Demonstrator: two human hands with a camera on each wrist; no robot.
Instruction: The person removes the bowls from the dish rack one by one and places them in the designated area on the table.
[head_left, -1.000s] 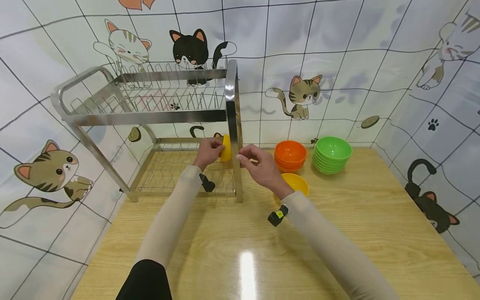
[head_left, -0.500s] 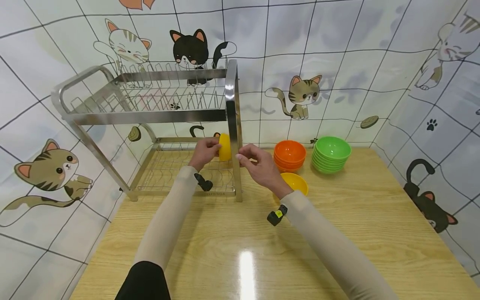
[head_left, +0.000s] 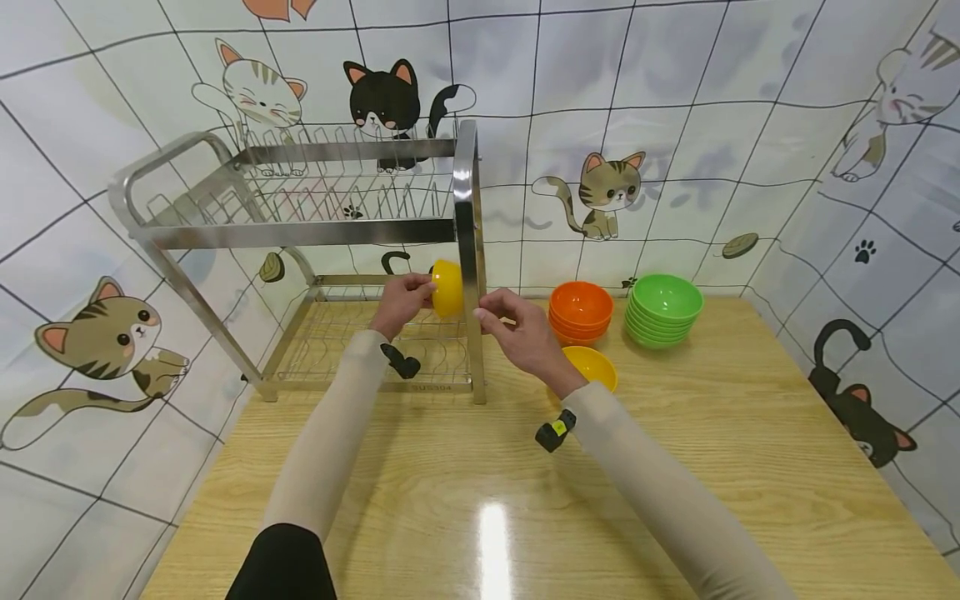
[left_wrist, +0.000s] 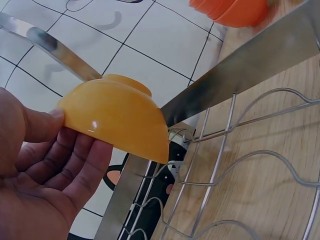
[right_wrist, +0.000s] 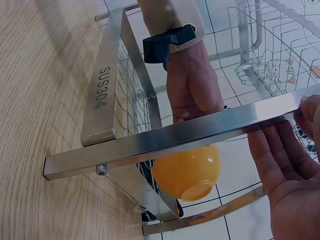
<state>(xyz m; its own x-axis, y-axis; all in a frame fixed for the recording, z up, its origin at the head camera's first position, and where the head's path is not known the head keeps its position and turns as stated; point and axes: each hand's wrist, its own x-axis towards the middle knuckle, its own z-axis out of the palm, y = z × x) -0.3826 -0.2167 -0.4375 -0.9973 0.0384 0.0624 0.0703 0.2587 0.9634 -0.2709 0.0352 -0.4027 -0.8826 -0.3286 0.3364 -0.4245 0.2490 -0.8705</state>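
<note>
Left hand (head_left: 401, 300) fingers (left_wrist: 75, 167) pinch yellow bowl (head_left: 447, 287) by its rim, inside dish rack (head_left: 300, 233) lower tier (held above the wires). Right hand (head_left: 521, 333) fingers loosely spread, touching the rack's right post (head_left: 468, 250).

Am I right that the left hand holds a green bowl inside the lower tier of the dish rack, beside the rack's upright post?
Not quite: the bowl in the left hand is yellow, not green, as the head view and left wrist view show. The green bowls sit stacked on the table. The rest holds: it is inside the dish rack, at the lower tier, beside the upright post.
</note>
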